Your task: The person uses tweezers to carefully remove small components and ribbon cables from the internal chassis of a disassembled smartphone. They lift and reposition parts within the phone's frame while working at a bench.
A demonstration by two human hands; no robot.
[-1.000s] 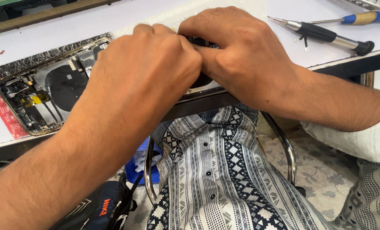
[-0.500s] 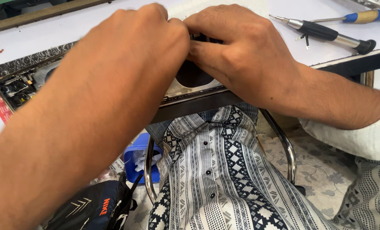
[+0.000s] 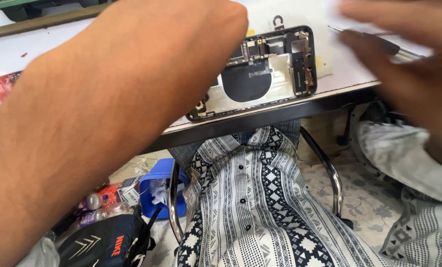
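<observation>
On the white worktable (image 3: 340,74), close to its dark front edge, lies an opened phone body (image 3: 265,74). It is flat, with its inside facing up. You can see a dark round coil in the middle, small metal parts near the top, and a black frame all around.

A left hand (image 3: 181,44) comes in from the left, with its big bare arm filling much of the view. It sits over the left end of the phone body and hides that part. I cannot tell if the hand is gripping the phone or only lying on it, because the fingers are out of sight.

A right hand (image 3: 404,54) is at the right, very blurry. It is above the table, just beside the phone body, with the fingers stretched out flat. A thin screwdriver (image 3: 374,42) lies under it, and I cannot tell if the hand is touching it.

Below the table is a patterned black and white shirt (image 3: 260,207). A blue bin (image 3: 156,190) and a black bag (image 3: 107,242) sit on the floor at the left.
</observation>
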